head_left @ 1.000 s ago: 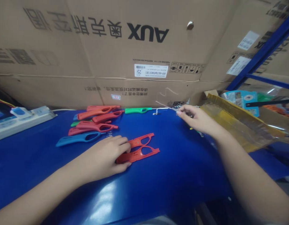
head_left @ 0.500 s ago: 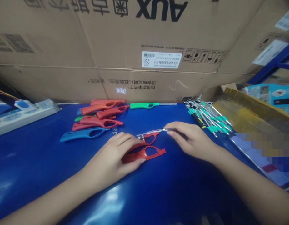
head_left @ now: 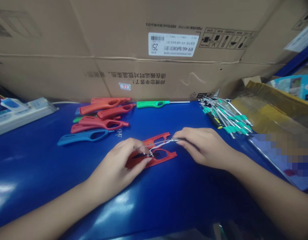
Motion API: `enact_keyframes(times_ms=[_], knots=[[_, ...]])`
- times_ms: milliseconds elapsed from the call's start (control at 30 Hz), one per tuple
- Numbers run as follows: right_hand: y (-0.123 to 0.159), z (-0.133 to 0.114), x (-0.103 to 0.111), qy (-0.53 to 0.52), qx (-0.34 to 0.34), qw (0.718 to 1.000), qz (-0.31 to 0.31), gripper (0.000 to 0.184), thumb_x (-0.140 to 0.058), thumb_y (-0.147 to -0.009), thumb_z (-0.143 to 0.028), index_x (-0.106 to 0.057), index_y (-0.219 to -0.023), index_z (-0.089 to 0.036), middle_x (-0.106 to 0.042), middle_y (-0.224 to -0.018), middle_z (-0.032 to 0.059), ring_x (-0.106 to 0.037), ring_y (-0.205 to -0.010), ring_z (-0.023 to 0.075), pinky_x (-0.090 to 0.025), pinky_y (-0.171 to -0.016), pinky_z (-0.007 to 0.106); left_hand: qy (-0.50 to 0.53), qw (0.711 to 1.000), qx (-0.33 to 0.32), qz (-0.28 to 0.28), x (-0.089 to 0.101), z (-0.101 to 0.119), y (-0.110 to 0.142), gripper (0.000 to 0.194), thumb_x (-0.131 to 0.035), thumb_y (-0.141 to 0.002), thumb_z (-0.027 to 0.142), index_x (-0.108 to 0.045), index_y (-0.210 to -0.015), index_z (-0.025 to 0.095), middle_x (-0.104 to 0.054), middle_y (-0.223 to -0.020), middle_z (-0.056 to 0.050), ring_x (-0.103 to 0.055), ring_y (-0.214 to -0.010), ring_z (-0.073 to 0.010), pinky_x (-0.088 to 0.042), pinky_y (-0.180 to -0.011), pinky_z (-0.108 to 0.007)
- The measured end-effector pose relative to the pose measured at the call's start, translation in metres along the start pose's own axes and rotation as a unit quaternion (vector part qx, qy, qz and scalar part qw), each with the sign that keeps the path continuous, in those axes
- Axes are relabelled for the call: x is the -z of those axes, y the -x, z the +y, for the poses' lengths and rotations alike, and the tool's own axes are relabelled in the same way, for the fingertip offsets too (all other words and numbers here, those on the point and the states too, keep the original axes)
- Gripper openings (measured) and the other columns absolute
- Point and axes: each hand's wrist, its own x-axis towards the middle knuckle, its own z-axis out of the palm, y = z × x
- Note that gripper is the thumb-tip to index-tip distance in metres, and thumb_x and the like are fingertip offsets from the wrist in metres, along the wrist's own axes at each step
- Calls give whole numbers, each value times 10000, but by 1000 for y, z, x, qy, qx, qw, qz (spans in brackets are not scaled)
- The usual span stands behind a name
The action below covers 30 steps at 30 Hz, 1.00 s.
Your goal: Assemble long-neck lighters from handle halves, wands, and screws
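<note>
My right hand [head_left: 205, 148] pinches the end of a thin dark metal tube [head_left: 174, 139] between thumb and fingertips. From that tube thin white wires and a clear hose [head_left: 157, 144] run left to my left hand [head_left: 119, 163]. Its thumb and index finger close around the wire ends, over the nearer of two red lighter shell halves [head_left: 168, 156]. The farther red shell half [head_left: 163, 136] lies just behind, partly under the wires. My left fingers hide the handle ends of both halves.
Several red, orange and blue lighter handles [head_left: 90, 136] lie at back left. A green lighter [head_left: 151, 104] rests by the cardboard box [head_left: 129, 30]. Metal lighter tubes [head_left: 223, 116] and a black-yellow screwdriver [head_left: 215, 120] are piled right. A white power strip [head_left: 31, 111] stands left.
My left thumb and index finger have shifted to the wire ends, which now lie over the nearer shell half. My right hand still holds the tube. The view has tilted down.
</note>
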Motion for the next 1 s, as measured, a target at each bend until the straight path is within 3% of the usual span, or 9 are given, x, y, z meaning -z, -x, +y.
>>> enact_keyframes(times_ms=[267, 533, 733, 1000], knots=[[1, -1, -3, -9, -5, 1000, -10, 208, -470, -1062, -232, -641, -1164, -170, -770, -1073, 52, -741, -917, 170, -505, -745, 271, 13, 999, -21, 20, -3, -1, 0, 200, -682, -942, 175, -519, -1039, 239, -669, -954, 45, -680, -840, -87, -547, -796, -190], [-1, 3, -1, -7, -25, 994, -108, 234, -448, -1072, -280, -637, -1186, -202, -760, -1155, 36, -730, -955, 198, -490, -763, 308, 14, 998, -55, 28, -1, 0, 4, 250, -692, -937, 161, -551, -1139, 207, -702, -1018, 6, -718, -891, -99, -571, -850, -181], [1, 5, -1, -55, 3, 985, -163, 147, -541, -1032, -310, -650, -1083, -227, -741, -970, -6, -669, -778, 153, -413, -685, 282, -22, 996, -73, 38, 5, 2, 0, 202, -658, -974, 169, -609, -1168, 195, -734, -1018, -3, -698, -871, -93, -551, -832, -172], [2, 2, 2, -108, 24, 982, -151, 155, -523, -1046, -285, -658, -1095, -226, -704, -948, 4, -638, -815, 137, -395, -708, 260, -9, 998, -64, 10, 6, -9, -3, 166, -653, -969, 116, -697, -1120, 167, -743, -1030, -33, -690, -923, -116, -534, -862, -213]])
